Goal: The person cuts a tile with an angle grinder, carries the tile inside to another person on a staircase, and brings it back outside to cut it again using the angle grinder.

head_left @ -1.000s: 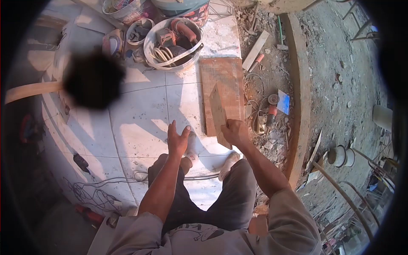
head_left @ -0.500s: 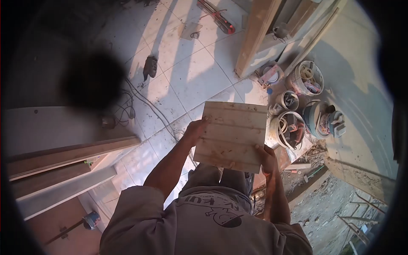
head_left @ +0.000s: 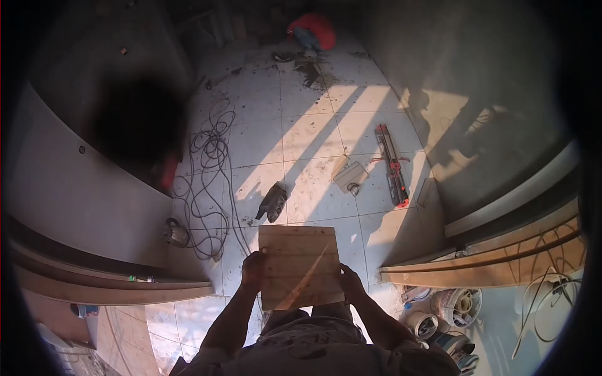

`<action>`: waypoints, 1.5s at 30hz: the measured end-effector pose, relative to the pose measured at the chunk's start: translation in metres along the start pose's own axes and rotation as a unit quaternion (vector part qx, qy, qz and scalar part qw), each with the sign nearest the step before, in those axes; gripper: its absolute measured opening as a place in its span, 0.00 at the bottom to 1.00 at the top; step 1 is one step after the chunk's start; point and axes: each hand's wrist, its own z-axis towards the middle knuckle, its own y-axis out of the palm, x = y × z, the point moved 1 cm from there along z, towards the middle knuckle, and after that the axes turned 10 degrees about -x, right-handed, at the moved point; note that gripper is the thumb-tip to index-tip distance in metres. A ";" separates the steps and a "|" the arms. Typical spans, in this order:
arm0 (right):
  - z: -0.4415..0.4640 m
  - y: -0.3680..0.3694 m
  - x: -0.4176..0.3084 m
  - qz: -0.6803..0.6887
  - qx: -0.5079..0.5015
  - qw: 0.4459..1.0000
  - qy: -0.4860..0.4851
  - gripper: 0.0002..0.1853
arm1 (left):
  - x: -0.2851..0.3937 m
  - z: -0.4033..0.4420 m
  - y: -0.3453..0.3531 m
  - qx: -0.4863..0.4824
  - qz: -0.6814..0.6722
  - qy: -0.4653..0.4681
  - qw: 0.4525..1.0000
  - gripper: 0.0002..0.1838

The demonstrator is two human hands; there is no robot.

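A square tile [head_left: 300, 266] with faint parallel bands and brownish smudges is held out in front of my body. My left hand [head_left: 253, 269] grips its left edge. On the opposite edge, my right hand [head_left: 351, 283] has hold of it, the fingers mostly hidden by the tile. A strip of sunlight crosses the tile's lower right part. Beyond it on the floor lies a dark crumpled bag or cloth [head_left: 273, 202].
A red-and-black tile cutter [head_left: 392, 166] lies on the tiled floor, near a loose tile piece [head_left: 351, 177]. Tangled cable [head_left: 210, 147] spreads at left. Buckets [head_left: 461, 307] stand lower right beside the wooden door frame [head_left: 489, 260]. A person in red [head_left: 316, 30] crouches at the back.
My view has swung round to the room ahead, past the doorway. The tile has stayed in both hands. The buckets now sit lower in view, and the person at the back has come into sight.
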 end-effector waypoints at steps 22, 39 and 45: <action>0.565 0.065 -0.723 0.213 -0.303 0.897 -0.242 0.31 | 0.394 0.765 -0.231 0.025 -0.481 0.191 0.855 0.23; 1.131 0.108 -1.113 0.317 -0.089 0.943 -0.048 0.27 | 0.274 1.254 -0.624 0.303 -0.368 -0.184 0.860 0.22; 1.248 0.068 -1.258 0.356 -0.022 0.932 -0.068 0.23 | 0.480 1.538 -0.703 0.239 -0.229 -0.117 0.936 0.17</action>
